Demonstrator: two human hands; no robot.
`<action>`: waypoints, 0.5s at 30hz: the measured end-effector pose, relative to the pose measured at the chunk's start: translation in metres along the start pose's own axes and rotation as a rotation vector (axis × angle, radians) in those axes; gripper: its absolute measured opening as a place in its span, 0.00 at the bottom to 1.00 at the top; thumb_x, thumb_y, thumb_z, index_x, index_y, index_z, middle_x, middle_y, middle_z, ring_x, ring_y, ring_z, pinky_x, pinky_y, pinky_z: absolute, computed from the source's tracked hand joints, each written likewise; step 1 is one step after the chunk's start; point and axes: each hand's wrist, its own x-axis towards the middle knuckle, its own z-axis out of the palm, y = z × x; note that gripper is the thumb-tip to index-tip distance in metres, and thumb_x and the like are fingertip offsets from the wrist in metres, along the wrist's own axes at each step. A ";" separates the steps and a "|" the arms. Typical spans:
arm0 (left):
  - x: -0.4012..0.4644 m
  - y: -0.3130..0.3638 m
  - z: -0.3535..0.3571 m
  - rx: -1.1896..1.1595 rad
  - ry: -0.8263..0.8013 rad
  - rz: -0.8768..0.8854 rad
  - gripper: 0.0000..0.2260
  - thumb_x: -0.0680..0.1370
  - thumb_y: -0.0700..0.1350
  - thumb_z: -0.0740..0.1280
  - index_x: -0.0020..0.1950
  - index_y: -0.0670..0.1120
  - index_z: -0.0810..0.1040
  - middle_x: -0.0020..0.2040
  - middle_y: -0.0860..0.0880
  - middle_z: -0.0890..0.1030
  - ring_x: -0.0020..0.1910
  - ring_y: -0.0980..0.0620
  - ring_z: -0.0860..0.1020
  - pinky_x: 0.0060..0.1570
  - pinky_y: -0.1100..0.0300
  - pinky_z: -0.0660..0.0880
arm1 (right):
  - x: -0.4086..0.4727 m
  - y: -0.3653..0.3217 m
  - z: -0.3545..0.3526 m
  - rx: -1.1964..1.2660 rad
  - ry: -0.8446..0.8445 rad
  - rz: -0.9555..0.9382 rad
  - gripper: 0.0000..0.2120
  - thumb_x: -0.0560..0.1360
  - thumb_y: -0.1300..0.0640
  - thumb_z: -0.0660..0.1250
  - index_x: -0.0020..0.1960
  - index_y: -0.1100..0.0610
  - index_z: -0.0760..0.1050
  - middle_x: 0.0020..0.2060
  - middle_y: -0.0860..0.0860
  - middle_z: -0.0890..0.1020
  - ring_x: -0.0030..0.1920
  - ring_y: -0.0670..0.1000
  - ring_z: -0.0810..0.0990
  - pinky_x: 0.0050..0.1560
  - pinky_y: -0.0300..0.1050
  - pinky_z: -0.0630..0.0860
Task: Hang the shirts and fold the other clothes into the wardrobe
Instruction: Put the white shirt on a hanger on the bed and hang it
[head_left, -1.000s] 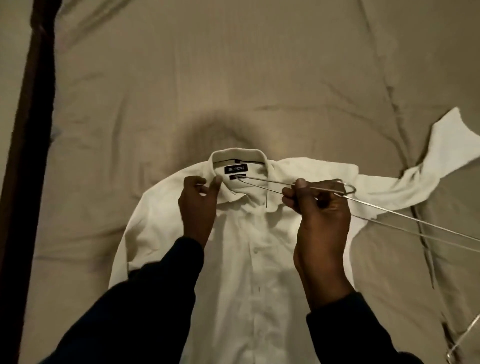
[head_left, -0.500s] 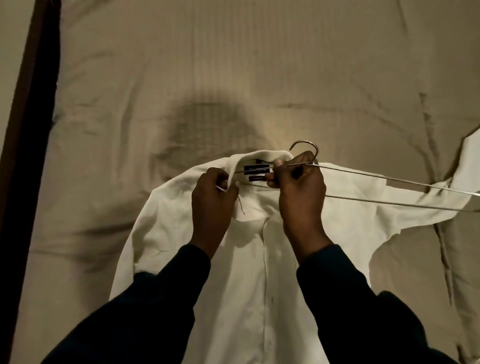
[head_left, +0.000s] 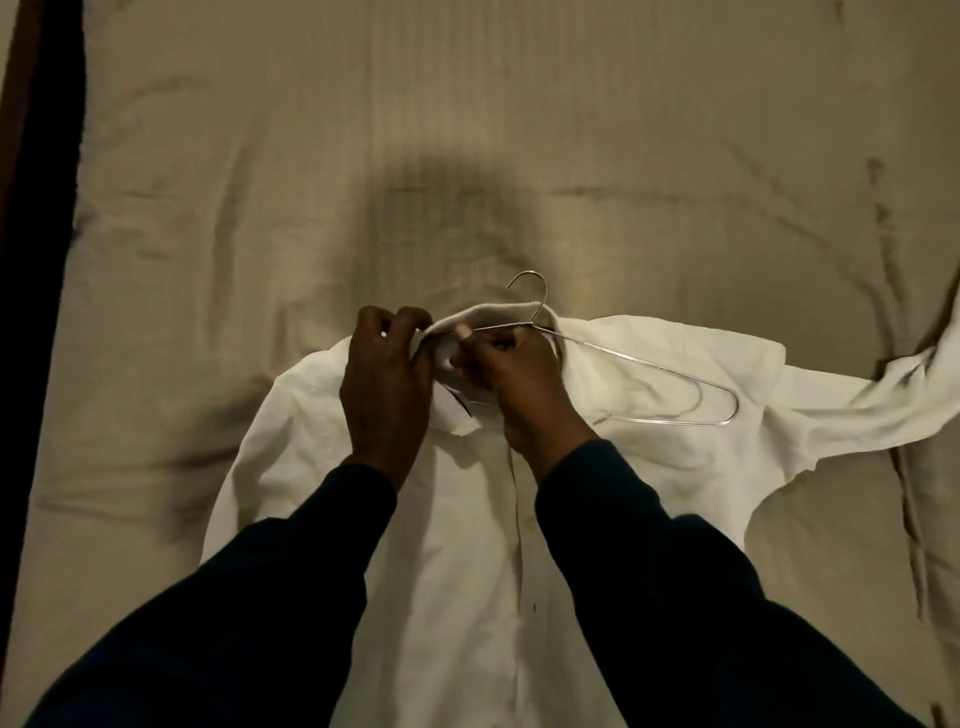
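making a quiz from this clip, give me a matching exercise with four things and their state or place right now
Things:
1. white shirt
2. wire hanger
3. left hand
4. right hand

States:
A. holds the hanger near its neck
B. lies front up on the bed sheet
C. grips the collar
D. one end inside the collar, the other end on top of the shirt's shoulder

Pairs: 1-B, 2-D, 3-C, 4-A
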 end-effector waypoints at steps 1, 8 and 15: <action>0.002 0.000 0.003 0.016 -0.003 -0.017 0.07 0.79 0.43 0.66 0.55 0.50 0.78 0.54 0.48 0.72 0.51 0.46 0.76 0.40 0.47 0.76 | -0.006 0.002 -0.010 -0.026 0.005 0.005 0.07 0.77 0.61 0.71 0.46 0.66 0.79 0.36 0.55 0.82 0.35 0.50 0.82 0.38 0.43 0.80; -0.015 0.040 0.023 0.136 0.141 0.090 0.14 0.75 0.40 0.69 0.60 0.42 0.75 0.55 0.43 0.75 0.53 0.43 0.72 0.53 0.54 0.68 | -0.045 0.029 -0.127 -0.322 0.852 -0.325 0.07 0.76 0.56 0.69 0.48 0.52 0.70 0.41 0.52 0.79 0.44 0.60 0.81 0.47 0.49 0.74; -0.033 0.069 0.051 -0.293 -0.106 -0.082 0.06 0.80 0.44 0.68 0.56 0.49 0.78 0.47 0.53 0.80 0.45 0.53 0.79 0.46 0.47 0.78 | -0.033 0.028 -0.167 -0.424 0.747 -0.290 0.06 0.80 0.57 0.66 0.51 0.59 0.80 0.40 0.55 0.83 0.42 0.53 0.81 0.47 0.48 0.76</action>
